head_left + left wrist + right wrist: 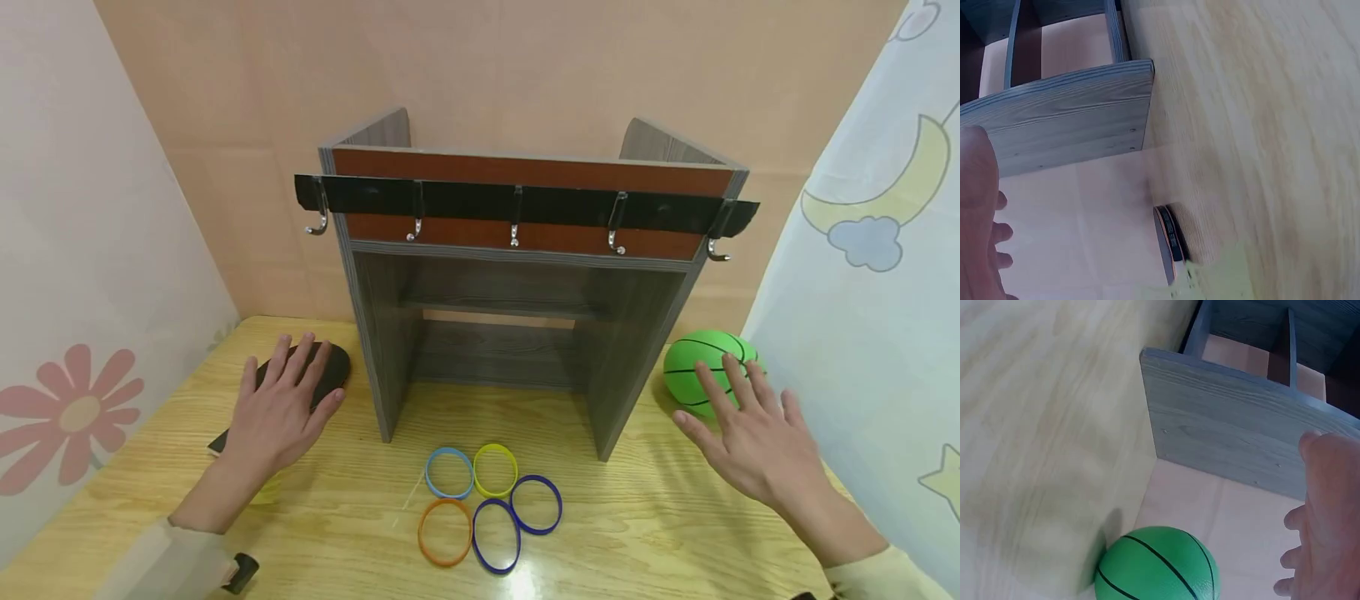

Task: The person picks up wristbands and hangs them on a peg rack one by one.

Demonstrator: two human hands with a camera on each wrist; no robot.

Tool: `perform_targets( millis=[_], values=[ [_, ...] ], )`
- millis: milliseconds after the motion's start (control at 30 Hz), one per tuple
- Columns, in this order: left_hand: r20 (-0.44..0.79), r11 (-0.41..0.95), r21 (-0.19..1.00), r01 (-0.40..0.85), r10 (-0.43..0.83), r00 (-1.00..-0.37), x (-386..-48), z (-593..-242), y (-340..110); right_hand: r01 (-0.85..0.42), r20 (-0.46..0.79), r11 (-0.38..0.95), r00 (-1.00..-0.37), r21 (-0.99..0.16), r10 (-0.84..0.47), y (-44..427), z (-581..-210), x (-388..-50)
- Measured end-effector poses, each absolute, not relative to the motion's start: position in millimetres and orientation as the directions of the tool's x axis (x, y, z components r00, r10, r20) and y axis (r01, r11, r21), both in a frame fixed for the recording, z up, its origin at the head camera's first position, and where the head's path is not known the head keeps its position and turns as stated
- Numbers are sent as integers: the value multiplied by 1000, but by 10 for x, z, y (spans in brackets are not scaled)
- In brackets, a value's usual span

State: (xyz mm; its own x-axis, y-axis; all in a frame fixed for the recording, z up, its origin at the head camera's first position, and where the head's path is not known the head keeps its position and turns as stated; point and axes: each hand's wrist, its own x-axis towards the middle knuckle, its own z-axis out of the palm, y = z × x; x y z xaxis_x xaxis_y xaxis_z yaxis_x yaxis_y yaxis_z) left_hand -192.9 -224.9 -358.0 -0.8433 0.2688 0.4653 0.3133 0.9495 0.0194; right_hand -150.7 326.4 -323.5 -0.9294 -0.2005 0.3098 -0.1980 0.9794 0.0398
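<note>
Both hands empty, fingers released. Left hand point(281, 421) hung over the left side of the table point(645, 542), palm down, fingers extended and a bit spread, thumb angled toward the middle. Right hand point(757, 442) mirrored it on the right side, same loose spread. Neither gripped anything.

Black table-tennis paddle point(336, 375) was the nearest item to my left: on the table left of the shelf unit point(637, 358), partly hidden behind my fingers in the head view. Left wrist view had it edge-on, apart from my hand. A yellow-green patch point(1225, 272) showed beside it; couldn't tell what it was.

Green ball with black lines point(684, 371) was nearest to my right: on the table, right of the shelf unit. My fingertips overlapped it from above, but the right wrist view had a gap between hand and ball.

Between my hands, in front of the shelf unit: five thin rings in a tight cluster, flat on the table. Light blue ring point(450, 451) and yellow ring point(495, 446) at the back, orange ring point(446, 564) nearer me, one navy ring point(498, 572) beside the orange, second navy ring point(560, 506) at the right end.

Shelf unit stood upright, black rail point(465, 198) across its upper front, five silver hooks point(617, 243) on it, all bare.
</note>
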Motion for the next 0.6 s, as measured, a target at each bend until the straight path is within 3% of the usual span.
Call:
perform_targets(
  millis=[167, 367, 600],
  values=[
    [576, 897, 118, 426, 287, -765, -1951, -3552, -2185, -273, 391, 962, -884, 13, -257, 3164, -3326, -1469],
    [757, 718, 332, 612, 185, -626, -1988, -3489, -2012, -416, 505, 909, -782, 13, -365, 2892, -3550, -1384],
    [893, 512, 378, 771, 19, -450, -2102, -3399, -1815, -597, 475, 795, -732, -102, -489, 2494, -3839, -1376]
  ],
)
